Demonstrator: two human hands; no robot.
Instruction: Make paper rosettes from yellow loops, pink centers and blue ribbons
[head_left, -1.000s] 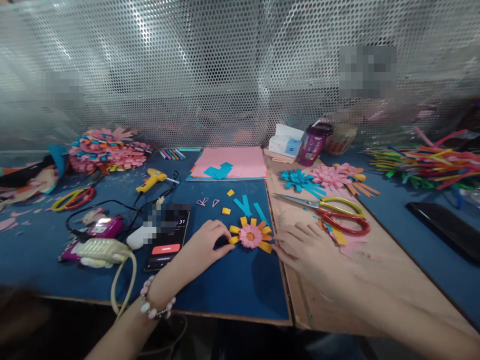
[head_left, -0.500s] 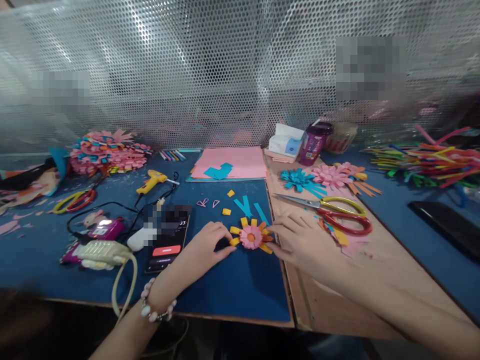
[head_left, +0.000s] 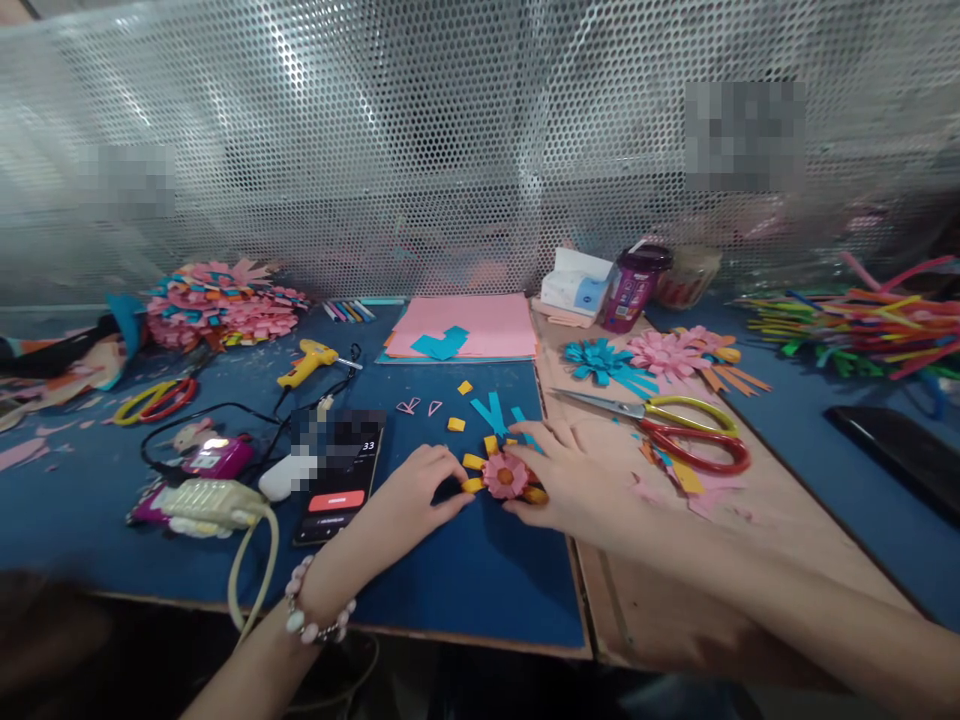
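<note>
A paper flower (head_left: 505, 476) with a pink centre and yellow looped petals lies on the blue table mat. My left hand (head_left: 429, 487) pinches one yellow loop at its left edge between thumb and forefinger. From the right, my right hand (head_left: 559, 475) grips the flower, with thumb below and fingers above, hiding the petals on that side. Two small yellow paper loops (head_left: 456, 425) and thin blue paper strips (head_left: 489, 412) lie just beyond it. Close to my right hand are large scissors (head_left: 660, 415) with yellow and red handles.
A phone (head_left: 341, 475), a yellow glue gun (head_left: 307, 363) and cables lie to the left. Pink paper sheets (head_left: 472, 322) are stacked at the back. Finished blue (head_left: 598, 360) and pink paper flowers (head_left: 666, 352), a purple cup (head_left: 634, 290) and a tissue pack (head_left: 576, 283) stand right.
My right hand has moved left over the flower, its fingers now covering the right-hand petals. My left hand keeps its pinch on the left loop.
</note>
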